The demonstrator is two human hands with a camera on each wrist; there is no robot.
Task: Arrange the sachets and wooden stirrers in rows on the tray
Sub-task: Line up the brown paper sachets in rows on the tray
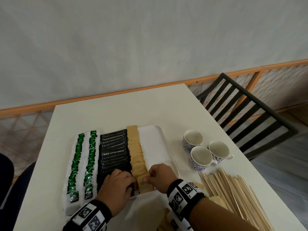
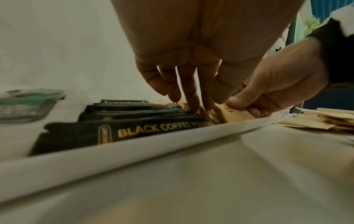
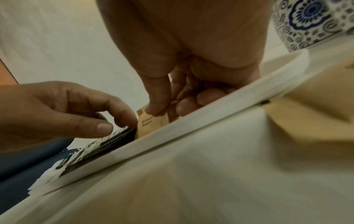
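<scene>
A white tray (image 1: 156, 139) holds two rows of green sachets (image 1: 76, 157), one row of black coffee sachets (image 1: 113, 152) and one row of brown sugar sachets (image 1: 135, 152). At the near end of the brown row my right hand (image 1: 150, 176) pinches a brown sachet (image 3: 151, 122) between thumb and fingers, standing it on edge just inside the tray rim (image 3: 191, 127). My left hand (image 1: 131, 180) reaches down with fairly straight fingers (image 2: 191, 103) that touch the sachets where the black row (image 2: 153, 128) meets the brown row. A pile of wooden stirrers (image 1: 233, 192) lies on the table to the right.
Three patterned cups (image 1: 201, 155) stand right of the tray. Loose brown sachets (image 2: 316, 119) lie on the table near my right wrist. A black chair (image 1: 246, 117) stands beyond the table's right edge. The right part of the tray shows bare surface.
</scene>
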